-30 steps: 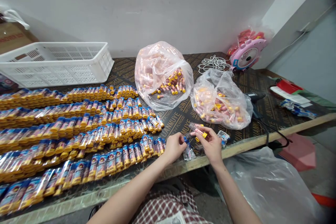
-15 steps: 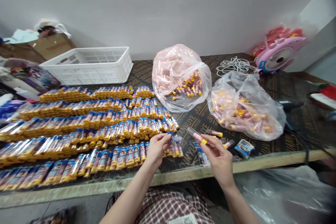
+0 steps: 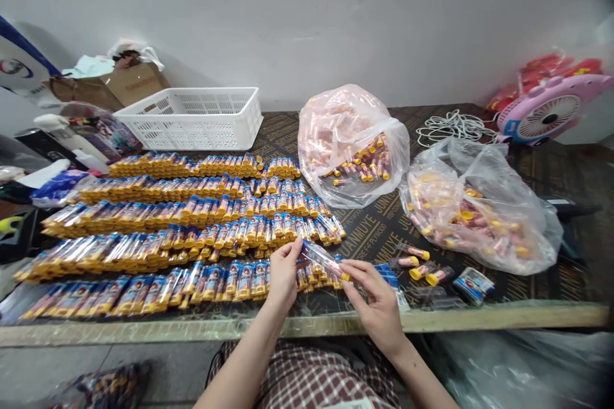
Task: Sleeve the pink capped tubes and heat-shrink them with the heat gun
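In front of me my left hand (image 3: 286, 273) pinches the blue end of a clear printed sleeve (image 3: 313, 252). My right hand (image 3: 371, 297) grips a small pink tube with a yellow cap (image 3: 334, 265) by its capped end. The tube and the sleeve meet between my hands; how far one is inside the other I cannot tell. Several loose yellow-capped tubes (image 3: 439, 275) lie to the right of my right hand. Blue printed sleeves (image 3: 387, 275) lie flat just behind it. On the left, blue-and-yellow sleeved tubes (image 3: 144, 254) are stacked in long rows.
Two clear plastic bags of tubes, one at the back (image 3: 352, 134) and one at right (image 3: 484, 217), stand on the dark plywood table. Behind the rows is a white basket (image 3: 192, 131). A pink fan (image 3: 551, 112), white cable (image 3: 453, 128) and blue packet (image 3: 474, 284) are at right.
My right hand has moved left and brought the tube against the sleeve in my left hand. The view has turned a little to the left.
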Motion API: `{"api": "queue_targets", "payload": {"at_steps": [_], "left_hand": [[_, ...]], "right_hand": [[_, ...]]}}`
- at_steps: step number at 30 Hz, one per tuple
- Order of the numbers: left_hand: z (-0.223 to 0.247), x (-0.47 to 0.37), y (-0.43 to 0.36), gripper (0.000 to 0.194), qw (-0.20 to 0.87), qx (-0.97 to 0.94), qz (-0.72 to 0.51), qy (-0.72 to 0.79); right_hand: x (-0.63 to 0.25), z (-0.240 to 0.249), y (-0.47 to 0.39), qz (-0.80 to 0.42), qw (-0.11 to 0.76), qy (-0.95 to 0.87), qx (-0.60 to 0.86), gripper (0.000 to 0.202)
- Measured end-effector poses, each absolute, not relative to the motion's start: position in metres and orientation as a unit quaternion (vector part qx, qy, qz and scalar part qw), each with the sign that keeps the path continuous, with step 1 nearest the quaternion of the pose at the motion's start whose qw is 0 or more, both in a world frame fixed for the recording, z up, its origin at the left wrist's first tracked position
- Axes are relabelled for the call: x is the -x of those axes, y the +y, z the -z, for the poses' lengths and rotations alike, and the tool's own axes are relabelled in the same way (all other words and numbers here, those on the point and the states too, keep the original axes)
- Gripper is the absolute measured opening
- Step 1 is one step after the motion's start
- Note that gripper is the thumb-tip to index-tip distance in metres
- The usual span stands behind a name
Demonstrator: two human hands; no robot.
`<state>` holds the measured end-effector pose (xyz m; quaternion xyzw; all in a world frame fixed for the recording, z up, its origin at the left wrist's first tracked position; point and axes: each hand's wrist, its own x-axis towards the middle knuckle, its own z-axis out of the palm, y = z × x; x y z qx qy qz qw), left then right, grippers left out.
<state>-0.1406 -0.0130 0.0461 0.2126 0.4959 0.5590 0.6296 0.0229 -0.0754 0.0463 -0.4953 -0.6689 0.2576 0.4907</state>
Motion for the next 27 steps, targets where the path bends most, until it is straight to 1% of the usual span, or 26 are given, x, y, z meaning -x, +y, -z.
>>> {"api": "queue_targets", "payload": {"at_steps": [4,7,9,11,13,15,18,20,27], "left_hand": [[-0.052,0.136,-0.02,0.037,0.682,-0.24,-0.527,0.446],[-0.061,0.136,-0.026,0.044,0.718,-0.247,-0.489,0.43],[-0.065,0.136,-0.029,0.044,0.736,-0.269,-0.454,0.425],[-0.067,0.136,-0.031,0.04,0.747,-0.299,-0.421,0.419],[-0.067,0.136,-0.034,0.036,0.751,-0.321,-0.4,0.416],[-0.067,0.135,-0.036,0.035,0.753,-0.331,-0.384,0.42],[-0.065,0.133,-0.039,0.035,0.753,-0.337,-0.364,0.433],[-0.065,0.131,-0.04,0.035,0.75,-0.34,-0.358,0.441],[-0.069,0.129,-0.042,0.037,0.74,-0.351,-0.348,0.457]], "right_hand": [[-0.02,-0.044,-0.075,-0.283,0.472,-0.683,0.48,0.038],[-0.019,-0.043,-0.072,-0.271,0.471,-0.686,0.483,0.044],[-0.02,-0.043,-0.069,-0.254,0.469,-0.694,0.485,0.055],[-0.021,-0.044,-0.067,-0.251,0.468,-0.703,0.473,0.07],[-0.023,-0.045,-0.065,-0.28,0.464,-0.713,0.445,0.082],[-0.024,-0.046,-0.065,-0.322,0.452,-0.72,0.417,0.088],[-0.026,-0.044,-0.067,-0.378,0.433,-0.721,0.387,0.091],[-0.026,-0.042,-0.068,-0.398,0.436,-0.713,0.378,0.091],[-0.023,-0.038,-0.068,-0.401,0.475,-0.687,0.375,0.091]]}}
